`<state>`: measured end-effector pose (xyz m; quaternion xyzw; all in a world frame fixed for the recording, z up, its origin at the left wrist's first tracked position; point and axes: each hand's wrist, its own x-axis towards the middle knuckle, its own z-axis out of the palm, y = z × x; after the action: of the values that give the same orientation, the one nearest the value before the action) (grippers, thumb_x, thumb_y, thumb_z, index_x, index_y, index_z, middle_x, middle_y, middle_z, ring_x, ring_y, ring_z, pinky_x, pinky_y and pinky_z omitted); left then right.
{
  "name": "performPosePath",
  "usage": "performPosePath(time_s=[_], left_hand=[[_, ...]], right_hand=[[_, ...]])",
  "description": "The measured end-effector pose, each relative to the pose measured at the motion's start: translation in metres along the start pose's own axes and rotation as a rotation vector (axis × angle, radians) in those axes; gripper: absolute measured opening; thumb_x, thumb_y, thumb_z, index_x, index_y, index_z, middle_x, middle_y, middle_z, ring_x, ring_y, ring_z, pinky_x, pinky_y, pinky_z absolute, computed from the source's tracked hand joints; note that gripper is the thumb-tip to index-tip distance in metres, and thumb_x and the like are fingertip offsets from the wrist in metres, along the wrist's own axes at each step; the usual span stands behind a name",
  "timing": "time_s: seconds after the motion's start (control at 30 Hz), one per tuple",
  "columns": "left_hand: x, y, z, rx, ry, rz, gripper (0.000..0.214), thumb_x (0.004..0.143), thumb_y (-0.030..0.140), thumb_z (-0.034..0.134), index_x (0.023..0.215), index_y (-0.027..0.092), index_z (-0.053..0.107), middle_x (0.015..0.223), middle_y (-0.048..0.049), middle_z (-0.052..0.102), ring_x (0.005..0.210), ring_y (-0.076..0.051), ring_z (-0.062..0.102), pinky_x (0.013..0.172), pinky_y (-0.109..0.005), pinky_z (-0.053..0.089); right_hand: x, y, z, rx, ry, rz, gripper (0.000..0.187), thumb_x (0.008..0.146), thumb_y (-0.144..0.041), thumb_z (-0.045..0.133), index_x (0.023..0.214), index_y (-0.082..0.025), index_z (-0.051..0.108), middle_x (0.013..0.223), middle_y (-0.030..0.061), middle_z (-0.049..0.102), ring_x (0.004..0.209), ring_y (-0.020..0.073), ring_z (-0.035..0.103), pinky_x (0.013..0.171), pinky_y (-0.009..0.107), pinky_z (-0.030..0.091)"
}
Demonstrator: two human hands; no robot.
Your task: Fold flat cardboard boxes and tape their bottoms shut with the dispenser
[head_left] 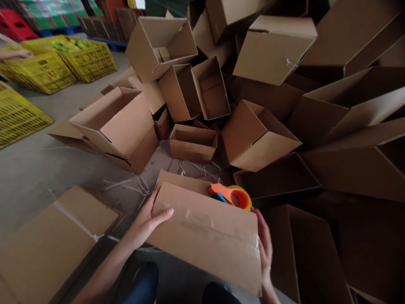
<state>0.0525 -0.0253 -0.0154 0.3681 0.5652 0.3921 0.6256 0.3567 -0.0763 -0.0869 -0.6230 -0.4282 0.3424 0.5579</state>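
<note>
I hold a taped cardboard box (205, 236) between both hands, just above my knees. My left hand (146, 221) grips its left end, thumb lying on the top face. My right hand (265, 249) presses against its right end, fingers closed along the side. Clear tape runs across the box's upper face. An orange tape dispenser (232, 196) with a yellowish roll sits right behind the box, at its far right corner.
A big heap of open cardboard boxes (253, 105) fills the far and right side. A flat taped carton (53, 240) lies at the lower left. Yellow crates (85, 59) stand at the far left, one with green fruit. Plastic strapping scraps (133, 183) litter the concrete floor.
</note>
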Motion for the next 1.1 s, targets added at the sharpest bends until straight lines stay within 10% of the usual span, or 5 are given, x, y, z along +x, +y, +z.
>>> performPosePath(time_s=[0.17, 0.37, 0.57, 0.7, 1.1], left_hand=[[-0.001, 0.001, 0.000, 0.004, -0.002, -0.015, 0.088, 0.075, 0.044, 0.077, 0.149, 0.020, 0.037, 0.145, -0.0137, 0.056, 0.134, -0.032, 0.051, 0.111, -0.045, 0.043], [-0.001, 0.001, 0.001, 0.052, -0.001, 0.014, 0.082, 0.075, 0.045, 0.077, 0.146, 0.020, 0.042, 0.143, -0.0134, 0.058, 0.131, -0.032, 0.055, 0.109, -0.044, 0.045], [-0.002, 0.002, 0.002, 0.092, 0.034, 0.009, 0.084, 0.075, 0.046, 0.076, 0.147, 0.022, 0.040, 0.144, -0.0131, 0.057, 0.132, -0.032, 0.054, 0.110, -0.045, 0.044], [-0.002, 0.000, 0.003, 0.127, 0.035, 0.014, 0.092, 0.070, 0.041, 0.081, 0.148, 0.021, 0.037, 0.142, -0.0147, 0.058, 0.130, -0.033, 0.055, 0.110, -0.048, 0.044], [-0.002, 0.010, 0.000, 0.399, 0.029, -0.012, 0.075, 0.070, 0.040, 0.079, 0.134, 0.024, 0.042, 0.135, -0.0136, 0.062, 0.121, -0.032, 0.062, 0.102, -0.047, 0.049]], right_hand=[[0.013, -0.052, -0.025, -0.054, 0.104, -0.204, 0.036, 0.093, -0.033, 0.057, 0.126, -0.020, 0.062, 0.140, 0.0110, 0.056, 0.134, 0.0325, 0.048, 0.114, 0.059, 0.033], [0.039, -0.120, -0.005, -0.552, -0.508, -0.296, 0.052, 0.094, -0.040, 0.057, 0.144, -0.031, 0.046, 0.150, 0.0050, 0.048, 0.142, 0.0302, 0.039, 0.113, 0.052, 0.039], [0.063, -0.126, 0.030, -0.790, -0.870, -0.242, 0.069, 0.094, -0.057, 0.050, 0.154, -0.029, 0.030, 0.159, 0.0065, 0.035, 0.147, 0.0278, 0.030, 0.118, 0.052, 0.032], [0.064, -0.124, 0.037, -0.885, -0.939, -0.113, 0.089, 0.083, -0.067, 0.061, 0.154, -0.023, 0.031, 0.156, 0.0126, 0.039, 0.143, 0.0340, 0.036, 0.115, 0.056, 0.033], [0.051, -0.139, 0.063, -1.084, -0.831, 0.079, 0.053, 0.073, -0.034, 0.076, 0.121, -0.020, 0.060, 0.126, 0.0147, 0.063, 0.120, 0.0405, 0.055, 0.091, 0.058, 0.047]])
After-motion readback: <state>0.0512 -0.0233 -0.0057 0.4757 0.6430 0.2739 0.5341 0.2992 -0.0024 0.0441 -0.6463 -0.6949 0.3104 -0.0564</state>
